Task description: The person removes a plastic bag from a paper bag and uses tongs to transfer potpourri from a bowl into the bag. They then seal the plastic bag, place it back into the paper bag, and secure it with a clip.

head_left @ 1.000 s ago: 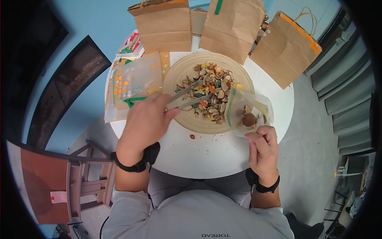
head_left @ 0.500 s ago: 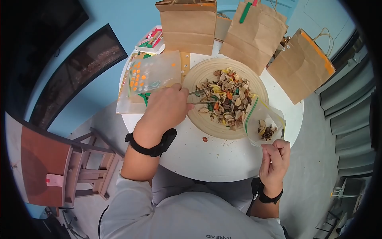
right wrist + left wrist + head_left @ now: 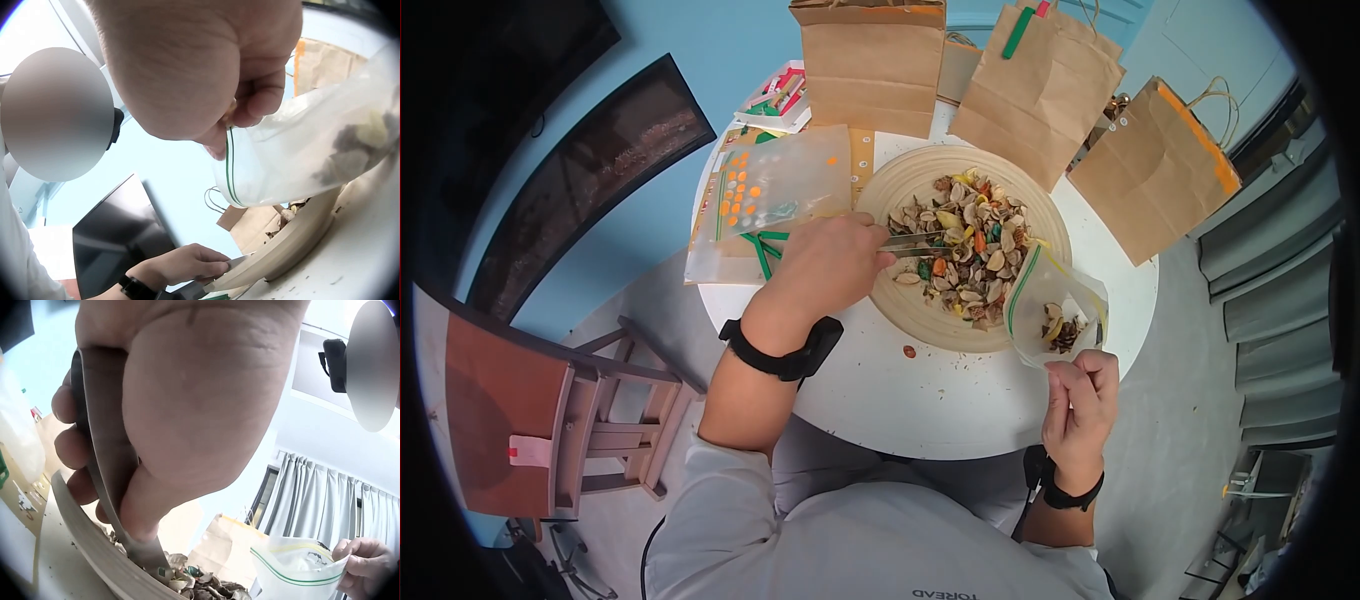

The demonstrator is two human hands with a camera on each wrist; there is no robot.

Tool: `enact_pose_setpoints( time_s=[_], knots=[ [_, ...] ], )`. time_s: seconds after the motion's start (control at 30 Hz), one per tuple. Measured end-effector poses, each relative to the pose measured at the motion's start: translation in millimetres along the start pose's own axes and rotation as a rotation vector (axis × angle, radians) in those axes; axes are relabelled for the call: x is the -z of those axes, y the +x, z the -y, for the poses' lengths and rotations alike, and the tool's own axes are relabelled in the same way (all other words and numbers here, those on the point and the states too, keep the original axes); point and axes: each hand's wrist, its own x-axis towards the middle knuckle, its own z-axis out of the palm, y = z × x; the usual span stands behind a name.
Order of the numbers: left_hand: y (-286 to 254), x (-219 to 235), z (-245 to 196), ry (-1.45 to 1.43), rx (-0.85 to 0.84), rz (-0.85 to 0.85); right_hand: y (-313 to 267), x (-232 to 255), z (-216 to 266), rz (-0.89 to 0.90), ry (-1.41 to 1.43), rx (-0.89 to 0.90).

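Observation:
My left hand (image 3: 825,265) grips metal tongs (image 3: 918,241), and their tips reach into a heap of dried potpourri (image 3: 990,262). In the left wrist view, the thumb (image 3: 150,503) presses one side of the tongs and the fingers wrap the other. A round wooden plate (image 3: 890,185) bears the heap of pale, brown, orange, green and yellow pieces. On the right, my right hand (image 3: 1083,405) pinches the edge of a clear zip bag (image 3: 1060,285). The bag's green-striped mouth faces the plate, and dark and yellowish pieces (image 3: 359,147) lie inside.
Three brown paper bags (image 3: 875,75) stand along the table's far side. At the left lies another plastic bag (image 3: 800,175) with orange dots, near green strips (image 3: 762,255) and a white box (image 3: 785,100). A reddish piece (image 3: 909,351) and crumbs lie on the white table (image 3: 880,400).
The head view has swung, shifting the table rightward. The arms of the tongs, spread wide over the heap earlier, are now closer together. My right hand still holds the zip bag beside the plate.

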Motion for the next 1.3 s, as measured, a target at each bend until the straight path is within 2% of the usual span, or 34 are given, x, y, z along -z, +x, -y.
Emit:
enact_pose_setpoints(
  time_s=[0.6, 0.7, 0.8, 0.9, 1.0, 1.1, 1.23, 1.3],
  knots=[
    [-17, 17, -10, -0.084, -0.077, -0.212, 4, -4, 1, 0.011, 0.017, -0.023],
    [-16, 32, -23, -0.109, -0.097, -0.216, 6, -3, 3, 0.015, 0.019, -0.045],
    [-15, 40, -41, -0.193, -0.215, -0.248, 6, -5, 0, 0.005, 0.023, -0.026],
    [-12, 36, -68, -0.227, -0.315, -0.168, 7, -4, 3, 0.015, 0.046, -0.036],
    [-10, 28, -82, -0.186, -0.330, -0.136, 6, -3, 0, -0.006, 0.031, -0.026],
    [-13, 35, -62, -0.224, -0.206, -0.185, 2, 2, -4, -0.011, 0.021, -0.029],
    [-13, 37, -20, -0.045, 0.065, -0.096, -2, 4, -7, -0.007, 0.019, -0.012],
    [-7, 26, -3, 0.004, 0.080, -0.074, -2, 2, -7, 0.001, 0.029, -0.015]
  ],
)
